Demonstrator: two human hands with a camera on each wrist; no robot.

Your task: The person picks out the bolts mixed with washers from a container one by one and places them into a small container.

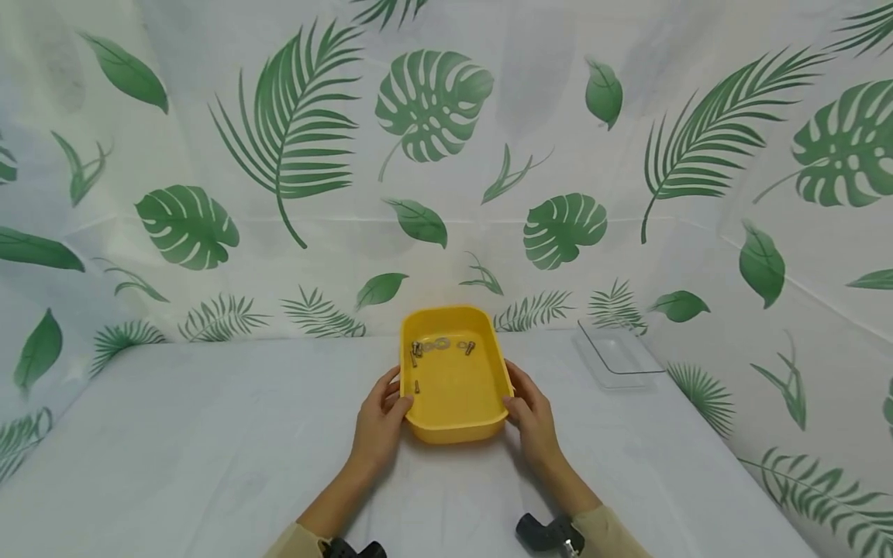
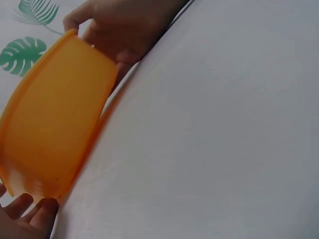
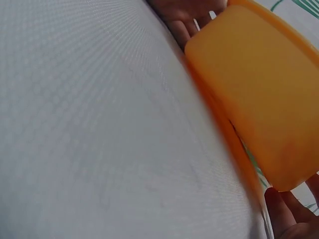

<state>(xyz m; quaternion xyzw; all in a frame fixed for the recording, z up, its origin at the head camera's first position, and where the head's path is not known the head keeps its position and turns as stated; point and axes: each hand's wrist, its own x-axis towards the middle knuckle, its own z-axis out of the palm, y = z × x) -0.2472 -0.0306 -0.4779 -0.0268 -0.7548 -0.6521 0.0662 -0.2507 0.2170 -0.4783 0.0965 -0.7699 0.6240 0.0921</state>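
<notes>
Both hands grip a yellow plastic tray [image 1: 460,399] from its two long sides, near its front end. The left hand [image 1: 380,422] has its thumb on the left rim and its fingers around the outside wall. On the opposite side, the right hand [image 1: 536,422] holds the tray the same way. Inside lie small metal screws [image 1: 416,349] and washers [image 1: 443,342], mostly towards the far end; a single screw [image 1: 417,387] lies near the left wall. The right wrist view shows the tray's outer wall [image 3: 264,89], with a narrow gap between its underside and the table.
A clear plastic box [image 1: 617,358] with a dark rim line stands at the back right of the white-covered table [image 1: 230,449]. Behind the table hangs a leaf-printed white curtain [image 1: 446,256], which also runs along both sides.
</notes>
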